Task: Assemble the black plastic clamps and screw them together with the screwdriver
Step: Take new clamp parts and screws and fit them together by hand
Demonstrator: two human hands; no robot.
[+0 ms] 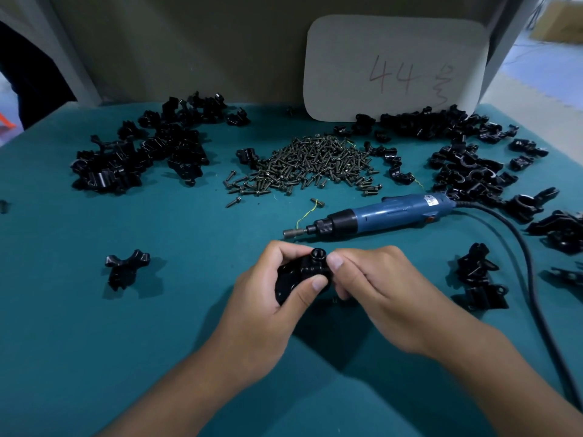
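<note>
Both hands meet near the front middle of the teal cloth-covered surface (79, 326) and hold one black plastic clamp assembly (303, 275) between them, a little above the cloth. The left hand (271, 310) is closed around the clamp's lower left body, with its thumb pressed on the front of the part. The right hand (375, 288) is also closed, and its thumb and fingers pinch the right side of the clamp, just beside a round collar that points up (whether a screw is already in it cannot be told).

Just behind the hands lies the blue electric screwdriver with a black nose (378, 214). It rests on its side, its tip points left, and its black cable (530, 279) runs to the right edge.

Further back in the middle is a heap of small dark metal screws (309, 162). A pile of loose black clamp parts (138, 152) lies at the left, another pile (467, 159) at the right. One single black clamp piece (126, 268) lies alone, left of the hands. A white card with the number 44 (394, 69) leans against the back wall.
</note>
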